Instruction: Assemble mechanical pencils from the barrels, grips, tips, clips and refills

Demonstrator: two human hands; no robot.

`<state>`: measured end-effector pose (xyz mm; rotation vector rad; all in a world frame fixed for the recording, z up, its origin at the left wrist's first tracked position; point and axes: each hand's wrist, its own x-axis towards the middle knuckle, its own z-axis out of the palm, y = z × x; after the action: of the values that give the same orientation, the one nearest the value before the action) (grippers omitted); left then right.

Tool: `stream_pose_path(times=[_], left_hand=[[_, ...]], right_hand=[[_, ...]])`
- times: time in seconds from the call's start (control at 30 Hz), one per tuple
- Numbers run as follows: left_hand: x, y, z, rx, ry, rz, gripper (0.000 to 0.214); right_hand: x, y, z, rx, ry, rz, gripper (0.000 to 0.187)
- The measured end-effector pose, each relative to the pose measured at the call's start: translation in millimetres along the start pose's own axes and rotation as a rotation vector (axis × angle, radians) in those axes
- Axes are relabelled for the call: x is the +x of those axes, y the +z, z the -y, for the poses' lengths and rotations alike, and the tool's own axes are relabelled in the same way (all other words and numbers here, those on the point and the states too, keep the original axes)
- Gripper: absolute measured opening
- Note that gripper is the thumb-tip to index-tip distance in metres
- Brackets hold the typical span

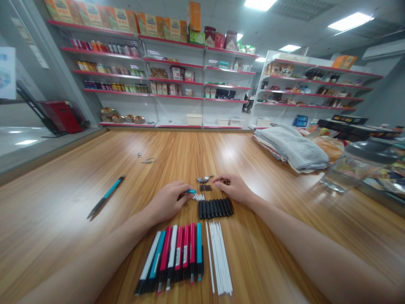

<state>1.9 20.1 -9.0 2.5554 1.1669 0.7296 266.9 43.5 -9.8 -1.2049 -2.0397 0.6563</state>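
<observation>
My left hand (171,200) is closed around a blue pen barrel (190,191), whose end sticks out past the fingertips. Just beside it lie small white pieces (198,197). My right hand (232,186) has its fingers curled together by a pile of shiny metal pen clips (202,180); whatever is between its fingertips is too small to tell. Small dark springs or rings (205,188) lie between the hands. Black grip sleeves (215,208) form a row nearer me. Below them are white, blue and pink pen barrels (179,249) and thin white refills (220,257).
An assembled blue-and-black pen (106,196) lies at the left, with a small ring-shaped item (149,160) farther back. Folded striped cloth (289,145) and a clear water jug (351,166) stand at the right. Stocked shelves (174,80) line the back.
</observation>
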Motion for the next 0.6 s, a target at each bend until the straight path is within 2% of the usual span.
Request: stream_pose_path(times=[0.23,0.6], left_hand=[[-0.7,-0.8,1.9,0.000,-0.036,-0.025,0.016],[-2.7,-1.9,8.5,0.057,-0.072,-0.037,0.017]], right_hand=[[-0.8,0.2,1.3,-0.003,0.000,-0.012,0.025],[-5.4,2.7,4.8,-0.037,-0.073,-0.165,0.023]])
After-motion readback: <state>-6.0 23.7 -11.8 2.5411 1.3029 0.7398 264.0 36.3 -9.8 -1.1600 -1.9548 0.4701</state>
